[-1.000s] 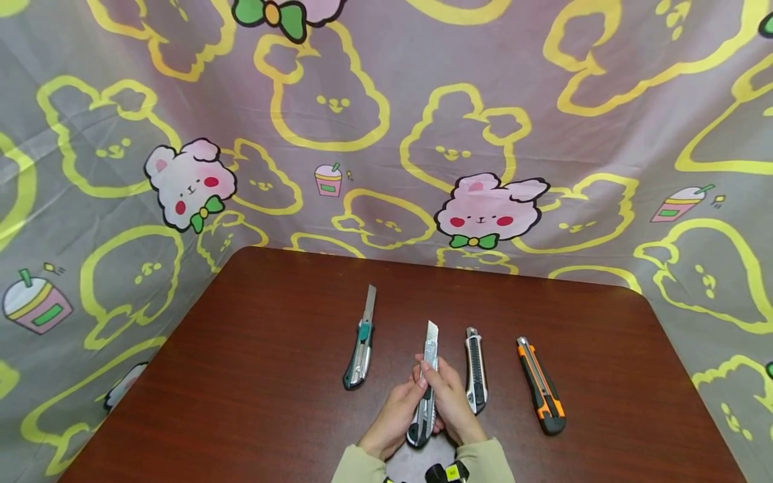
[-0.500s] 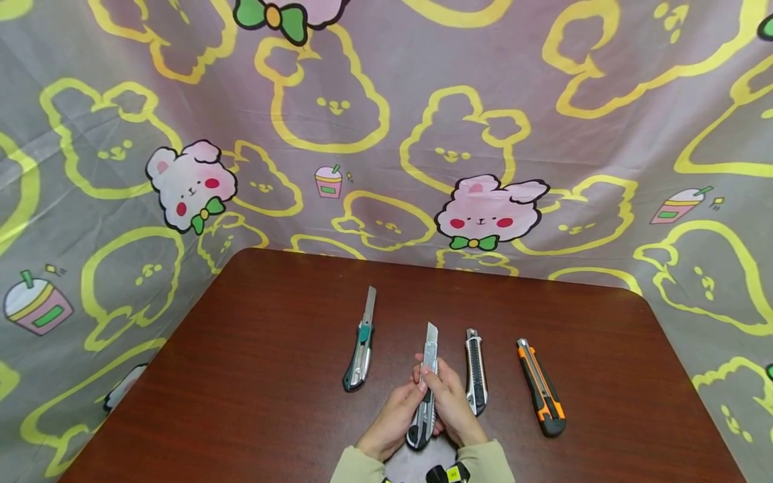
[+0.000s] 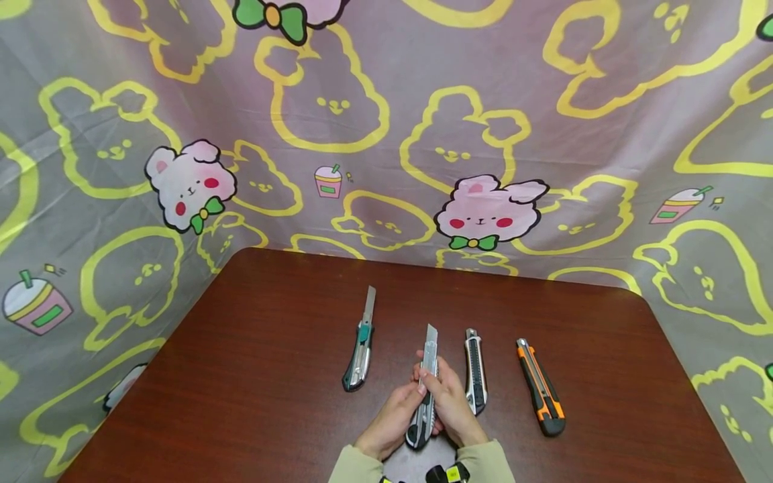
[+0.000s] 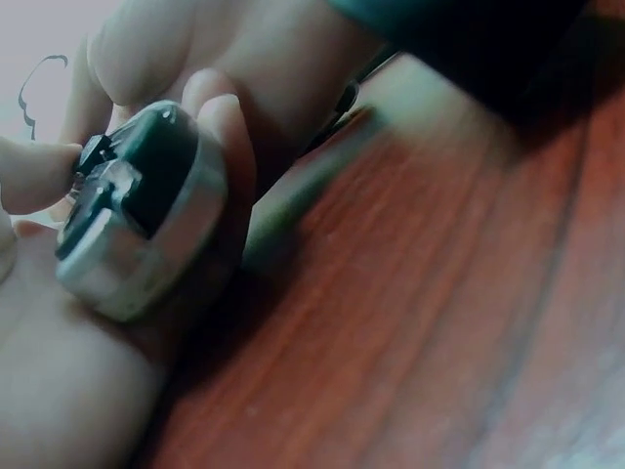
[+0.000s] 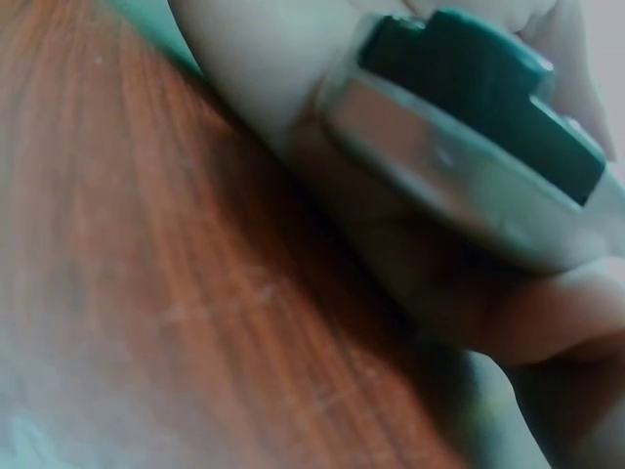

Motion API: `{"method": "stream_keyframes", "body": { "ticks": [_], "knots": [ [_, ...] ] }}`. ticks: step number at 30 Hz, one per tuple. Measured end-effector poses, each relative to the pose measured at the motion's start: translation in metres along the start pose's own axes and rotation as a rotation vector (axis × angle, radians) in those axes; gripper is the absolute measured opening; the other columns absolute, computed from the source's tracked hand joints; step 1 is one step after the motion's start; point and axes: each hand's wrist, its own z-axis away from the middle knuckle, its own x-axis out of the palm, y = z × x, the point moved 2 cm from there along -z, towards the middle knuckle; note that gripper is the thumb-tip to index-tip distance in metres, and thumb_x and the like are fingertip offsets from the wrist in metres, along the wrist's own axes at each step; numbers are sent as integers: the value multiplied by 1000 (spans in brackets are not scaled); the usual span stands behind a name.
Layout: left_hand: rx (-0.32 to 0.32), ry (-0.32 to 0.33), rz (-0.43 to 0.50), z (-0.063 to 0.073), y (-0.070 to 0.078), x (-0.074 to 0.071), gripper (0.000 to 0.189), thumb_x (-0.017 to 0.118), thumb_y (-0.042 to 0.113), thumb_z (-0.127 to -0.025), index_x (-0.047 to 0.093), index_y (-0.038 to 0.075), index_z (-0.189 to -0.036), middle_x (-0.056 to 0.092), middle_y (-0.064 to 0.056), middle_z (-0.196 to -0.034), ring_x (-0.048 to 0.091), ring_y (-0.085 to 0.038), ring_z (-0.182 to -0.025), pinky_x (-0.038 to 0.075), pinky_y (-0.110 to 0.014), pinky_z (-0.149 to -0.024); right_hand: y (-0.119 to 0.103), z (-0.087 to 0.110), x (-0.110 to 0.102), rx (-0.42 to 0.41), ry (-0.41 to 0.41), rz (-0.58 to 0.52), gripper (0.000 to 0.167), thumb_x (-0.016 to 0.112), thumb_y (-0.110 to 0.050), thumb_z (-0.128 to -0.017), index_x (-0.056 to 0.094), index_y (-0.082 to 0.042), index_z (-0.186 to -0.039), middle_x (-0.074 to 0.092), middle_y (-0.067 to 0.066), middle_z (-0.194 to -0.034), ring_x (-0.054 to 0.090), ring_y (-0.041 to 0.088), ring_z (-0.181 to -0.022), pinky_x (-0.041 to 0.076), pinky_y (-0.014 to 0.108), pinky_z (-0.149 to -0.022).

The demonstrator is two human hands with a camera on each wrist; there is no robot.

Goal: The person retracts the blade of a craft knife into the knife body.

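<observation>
A silver and black utility knife (image 3: 423, 421) is held between both hands near the table's front, its blade (image 3: 431, 341) extended and pointing away from me. My left hand (image 3: 388, 419) grips the handle from the left, thumb on top. From the right, my right hand (image 3: 457, 404) holds the same knife, its thumb also on the upper face. Both wrist views show the knife's black end, close up and blurred: the butt (image 4: 166, 191) in the left one, the handle (image 5: 459, 161) in the right one. Fingers hide much of the handle's middle.
Left of the hands lies a teal and silver utility knife (image 3: 360, 352) with its blade out. To the right are a white and black utility knife (image 3: 476, 372) and an orange and black one (image 3: 540, 389). Patterned cloth (image 3: 386, 168) surrounds the brown table (image 3: 253, 349).
Both thumbs have shifted slightly toward me along the knife. Its blade tip now sits a little lower in the head view. The other knives have stayed put.
</observation>
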Motion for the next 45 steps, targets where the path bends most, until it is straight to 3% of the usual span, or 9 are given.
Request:
{"method": "stream_keyframes", "body": {
  "ticks": [19, 30, 37, 45],
  "knots": [
    [23, -62, -6, 1, 0, -3, 39, 34, 26, -106, 46, -8, -121, 60, -3, -80, 63, -9, -72, 55, -22, -70, -1, 0, -1, -6, -37, -13, 50, 50, -6, -96, 33, 10, -140, 54, 10, -100, 57, 10, -89, 48, 17, -83],
    [-18, 52, 66, -2, 1, 1, 47, 42, 28, -103, 47, -12, -126, 63, -1, -85, 63, -10, -69, 56, -25, -70, 0, -2, -3, -20, 53, -2, 47, 54, -8, -95, 41, 9, -137, 64, 7, -96, 62, 8, -88, 50, 17, -81],
    [-6, 111, 86, -5, 0, 0, 42, 48, 32, -101, 57, -6, -115, 64, -2, -80, 65, -10, -64, 57, -25, -66, 2, -4, -4, -31, 73, -39, 49, 53, -12, -98, 37, 10, -139, 68, 5, -103, 66, 11, -91, 54, 21, -85],
    [-51, 66, 89, -4, -3, 1, 50, 45, 39, -101, 47, -3, -129, 64, -6, -77, 66, -13, -61, 58, -30, -55, 4, -5, -3, -2, 98, -57, 49, 53, -21, -99, 39, 3, -140, 68, 16, -113, 68, 19, -94, 55, 25, -85]
  ]
}}
